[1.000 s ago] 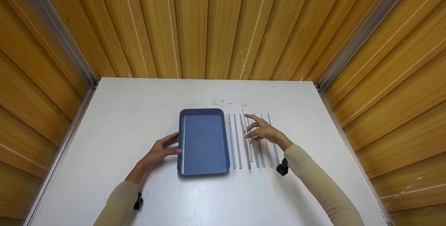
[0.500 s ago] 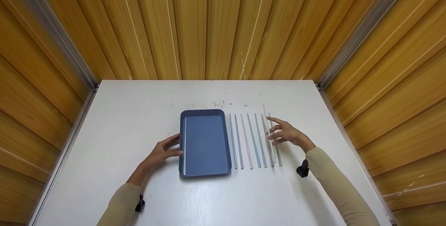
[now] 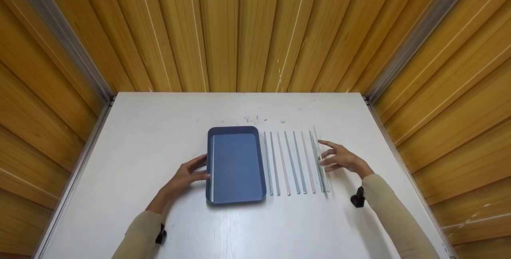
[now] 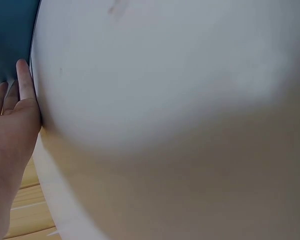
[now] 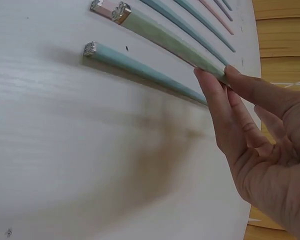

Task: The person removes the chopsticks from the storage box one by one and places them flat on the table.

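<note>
My left hand (image 3: 185, 175) rests against the left side of a blue tray (image 3: 237, 163), thumb at the rim and fingers fairly straight; the left wrist view shows fingertips on the tray's outer wall. One pale chopstick (image 3: 212, 167) lies inside the tray along that side. Over the right end of a row of chopsticks, my right hand (image 3: 343, 158) pinches a light green chopstick (image 5: 162, 40) between thumb and fingers. Its end has silver ornament. Just beside it, in the right wrist view, a light blue chopstick (image 5: 140, 72) lies on the table.
Several more chopsticks, blue and pink (image 3: 284, 163), lie side by side between the tray and my right hand. The white table (image 3: 159, 131) has small dark marks (image 3: 252, 119) behind the tray. Wood-patterned walls (image 3: 223, 31) stand at the back and sides.
My right hand has moved rightward across the row, carrying the green chopstick to the right end. My left hand has stayed at the tray.
</note>
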